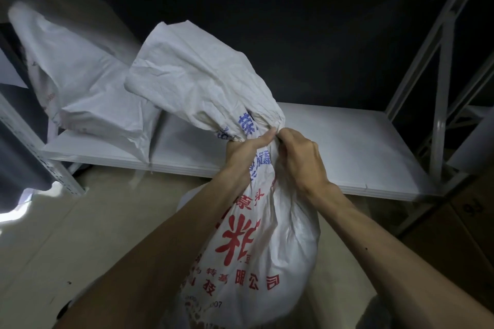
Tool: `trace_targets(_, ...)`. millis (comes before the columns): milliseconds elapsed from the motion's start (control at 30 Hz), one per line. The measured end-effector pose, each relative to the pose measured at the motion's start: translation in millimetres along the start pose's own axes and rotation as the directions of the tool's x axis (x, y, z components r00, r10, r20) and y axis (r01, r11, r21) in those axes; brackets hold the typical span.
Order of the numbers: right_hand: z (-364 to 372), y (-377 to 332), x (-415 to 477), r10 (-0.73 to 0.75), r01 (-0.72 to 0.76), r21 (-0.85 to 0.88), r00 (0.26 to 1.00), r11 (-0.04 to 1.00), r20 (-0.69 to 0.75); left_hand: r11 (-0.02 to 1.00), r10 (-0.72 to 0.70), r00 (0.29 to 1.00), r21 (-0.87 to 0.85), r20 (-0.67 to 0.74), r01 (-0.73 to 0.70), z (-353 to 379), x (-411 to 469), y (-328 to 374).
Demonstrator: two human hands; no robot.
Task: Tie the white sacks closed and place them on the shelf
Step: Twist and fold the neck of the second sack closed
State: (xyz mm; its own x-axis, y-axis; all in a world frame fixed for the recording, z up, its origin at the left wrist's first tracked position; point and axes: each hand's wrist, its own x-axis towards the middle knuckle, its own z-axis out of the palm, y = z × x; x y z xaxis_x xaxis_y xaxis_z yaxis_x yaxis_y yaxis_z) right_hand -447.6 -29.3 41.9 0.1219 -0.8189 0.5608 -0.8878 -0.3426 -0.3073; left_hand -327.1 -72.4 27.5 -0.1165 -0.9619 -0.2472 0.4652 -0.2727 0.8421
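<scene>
nearest, the printed sack (256,248) sits between the person's forearms over the pale floor (66,235), with its base out of view. its belly is round and full. the woven plastic cloth is matte and creased, with red characters low down and blue ones near the neck.

above it, the left hand (244,151) and right hand (299,159) both curl tight round the gathered neck, thumbs meeting, fingers wrapped on the bunched cloth. the loose top (192,72) flares out beyond the grip, crumpled and leaning left.

no cord shows, so i judge the step to be cinching the neck, perhaps to knot the cloth on itself. to do it well, set the gather low against the contents and twist it into a firm rope. one hand pins the twist while the other works the tail. this slick weave will likely spring open if the grip slackens.

beyond, the white shelf board (347,141) is flat and smooth on a pale metal frame. a second sack (88,80), blurred, lies slumped at its left end.
</scene>
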Motion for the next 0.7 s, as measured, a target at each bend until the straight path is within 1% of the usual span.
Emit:
trace_targets(100,0,0,0,0.081,-0.079,0.076,0.996,0.994,-0.023,1.0,0.018,1.0,0.009,-0.025,-0.018,2,2,-1)
trace_targets(133,-1,1,0,0.137,-0.136,0.13,0.991,0.982,-0.001,1.0,0.028,0.998,0.005,-0.049,-0.028,3,3,-1)
trace_targets(167,-3,3,1,0.218,-0.222,0.241,0.975,0.945,0.047,0.999,0.032,0.997,-0.001,-0.074,-0.032,2,5,-1)
trace_targets(233,-10,7,6,0.377,-0.402,0.486,0.913,0.776,0.154,1.0,0.01,0.997,-0.011,-0.077,-0.011,0,7,0)
trace_targets(300,-17,14,10,0.495,-0.524,0.654,0.831,0.546,0.252,1.0,-0.019,0.999,-0.017,-0.038,0.019,-2,7,-1)
trace_targets(333,-21,17,11,0.516,-0.574,0.71,0.787,0.408,0.34,0.999,-0.035,0.999,-0.014,-0.019,0.034,-3,6,-1)
trace_targets(367,-24,21,11,0.509,-0.628,0.725,0.739,0.282,0.442,0.999,-0.051,0.999,-0.005,0.003,0.051,-4,5,0)
trace_targets(400,-27,24,12,0.467,-0.689,0.695,0.693,0.205,0.55,0.998,-0.067,0.997,0.005,0.033,0.067,-5,5,0)
trace_targets(433,-29,25,13,0.401,-0.736,0.649,0.663,0.194,0.632,0.997,-0.08,0.995,0.012,0.063,0.08,-5,4,0)
trace_targets(467,-29,25,13,0.333,-0.76,0.61,0.648,0.226,0.685,0.996,-0.089,0.992,0.015,0.087,0.088,-6,3,1)
trace_targets(500,-29,23,13,0.285,-0.762,0.587,0.647,0.274,0.707,0.995,-0.094,0.99,0.024,0.102,0.092,-7,2,1)
trace_targets(533,-27,21,14,0.28,-0.749,0.574,0.659,0.331,0.698,0.995,-0.097,0.989,0.039,0.108,0.093,-9,3,2)
trace_targets(567,-25,19,15,0.312,-0.712,0.562,0.696,0.422,0.647,0.994,-0.093,0.991,0.058,0.099,0.088,-10,3,4)
trace_targets(633,-19,16,14,0.398,-0.601,0.496,0.794,0.627,0.459,0.993,-0.083,0.994,0.084,0.065,0.078,-10,2,6)
trace_targets(667,-16,17,14,0.414,-0.55,0.468,0.833,0.692,0.367,0.993,-0.077,0.996,0.096,0.05,0.072,-10,3,6)
trace_targets(700,-14,18,14,0.416,-0.506,0.45,0.862,0.736,0.289,0.992,-0.075,0.996,0.108,0.047,0.069,-10,2,6)
